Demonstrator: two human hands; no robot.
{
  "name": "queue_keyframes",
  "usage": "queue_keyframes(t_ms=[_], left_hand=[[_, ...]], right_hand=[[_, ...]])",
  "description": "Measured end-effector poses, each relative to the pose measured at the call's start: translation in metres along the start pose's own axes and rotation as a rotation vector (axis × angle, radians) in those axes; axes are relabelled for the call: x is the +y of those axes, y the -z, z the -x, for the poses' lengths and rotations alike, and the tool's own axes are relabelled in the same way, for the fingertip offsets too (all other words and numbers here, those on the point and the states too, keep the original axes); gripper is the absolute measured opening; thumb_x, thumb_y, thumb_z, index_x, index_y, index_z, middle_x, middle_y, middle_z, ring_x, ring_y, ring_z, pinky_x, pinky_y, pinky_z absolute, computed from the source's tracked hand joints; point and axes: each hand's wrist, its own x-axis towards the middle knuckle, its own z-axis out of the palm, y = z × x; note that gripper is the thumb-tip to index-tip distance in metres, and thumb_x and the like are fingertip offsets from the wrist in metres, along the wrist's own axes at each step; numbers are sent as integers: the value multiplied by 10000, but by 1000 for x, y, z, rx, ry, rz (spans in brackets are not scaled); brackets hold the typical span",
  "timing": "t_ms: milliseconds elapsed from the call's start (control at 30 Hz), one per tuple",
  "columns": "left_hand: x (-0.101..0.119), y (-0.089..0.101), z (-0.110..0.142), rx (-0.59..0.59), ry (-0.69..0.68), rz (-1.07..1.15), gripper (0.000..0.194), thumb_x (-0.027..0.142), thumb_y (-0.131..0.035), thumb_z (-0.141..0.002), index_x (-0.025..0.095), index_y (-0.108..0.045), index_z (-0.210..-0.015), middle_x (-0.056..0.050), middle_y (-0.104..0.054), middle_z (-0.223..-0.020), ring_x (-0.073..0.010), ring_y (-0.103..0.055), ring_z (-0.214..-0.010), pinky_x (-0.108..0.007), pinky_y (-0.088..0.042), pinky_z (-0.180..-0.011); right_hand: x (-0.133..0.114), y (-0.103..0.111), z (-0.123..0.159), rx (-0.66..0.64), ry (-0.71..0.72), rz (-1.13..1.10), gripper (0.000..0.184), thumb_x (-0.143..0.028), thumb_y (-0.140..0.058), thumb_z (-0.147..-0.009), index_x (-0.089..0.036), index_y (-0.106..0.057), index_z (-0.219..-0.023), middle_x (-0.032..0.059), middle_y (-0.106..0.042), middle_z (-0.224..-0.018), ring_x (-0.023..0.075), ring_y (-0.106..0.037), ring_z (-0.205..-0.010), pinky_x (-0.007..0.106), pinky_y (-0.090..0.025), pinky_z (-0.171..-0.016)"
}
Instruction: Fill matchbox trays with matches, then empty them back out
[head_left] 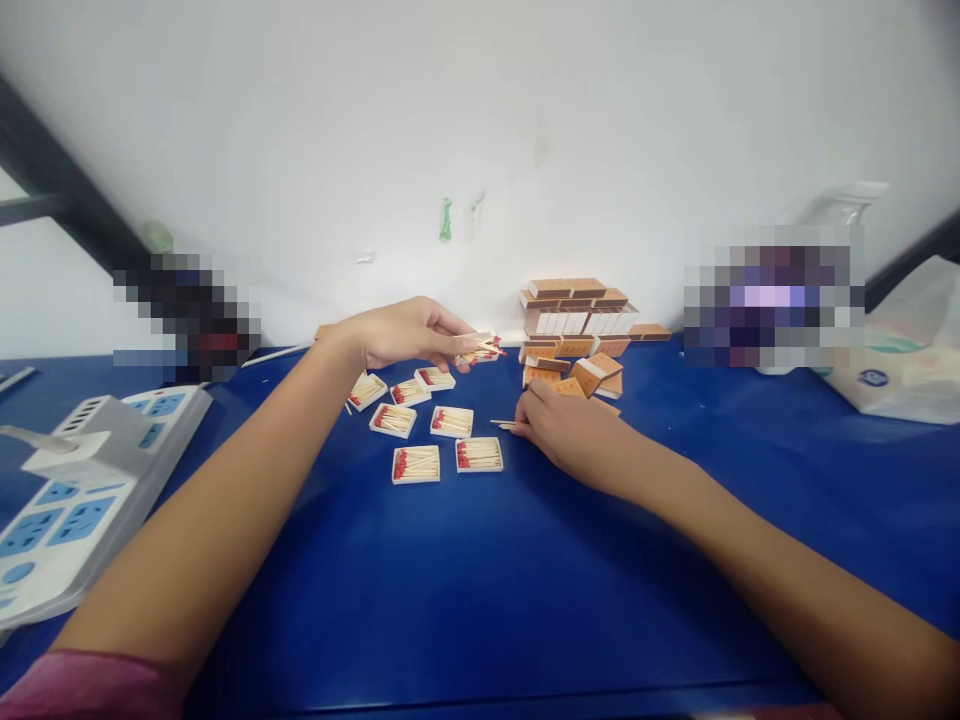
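Forearms, matches in left hand, crosswise, heads right

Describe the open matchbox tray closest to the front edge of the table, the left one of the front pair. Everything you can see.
The tray is a small, shallow, white rectangle with low walls, apparently thin card. It lies flat, open side up, on the blue table, without a sleeve. Inside are pale wooden matches, red heads at the left end, some sticks slightly askew; their exact number is unclear. A gap separates it from the tray to its right. Neither the left hand nor the right hand touches it.
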Motion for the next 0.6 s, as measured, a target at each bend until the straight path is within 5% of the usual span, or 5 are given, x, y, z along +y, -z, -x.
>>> queue_keyframes(t_ms=[133,333,467,600], left_hand=[[0,11,7,43,21,60,385,420,-788,-848,146,-801,-1118,-115,-775,-1022,-179,-679,-890,-297,-512,-792],[4,27,21,108,41,70,306,369,-816,-836,175,-828,-1072,-91,-778,-916,-167,-681,-803,-270,-472,-652],[4,40,31,181,13,149,268,309,-799,-857,156,-827,-1075,-81,-770,-927,-129,-669,-779,-274,-499,-724],[3,50,37,199,15,181,284,274,-815,-833,143,-818,-1085,-82,-771,-941,-126,-676,-790,-289,-517,-785]], right_hand=[[3,-1,0,48,48,-43,250,-295,-462,-1074,-155,-621,-941,148,-643,-988,204,-609,-669,335,-371,-568],[12,8,-19,81,41,-155,241,-327,-463,-1070,-172,-612,-962,132,-637,-1025,194,-623,-684,326,-417,-608],[9,27,-60,62,-7,-268,263,-355,-473,-1064,-178,-623,-939,118,-674,-969,209,-648,-750,322,-449,-662],[-3,43,-116,-138,-78,-269,430,-446,-430,-1073,-168,-683,-865,121,-729,-844,229,-671,-726,329,-472,-673]])
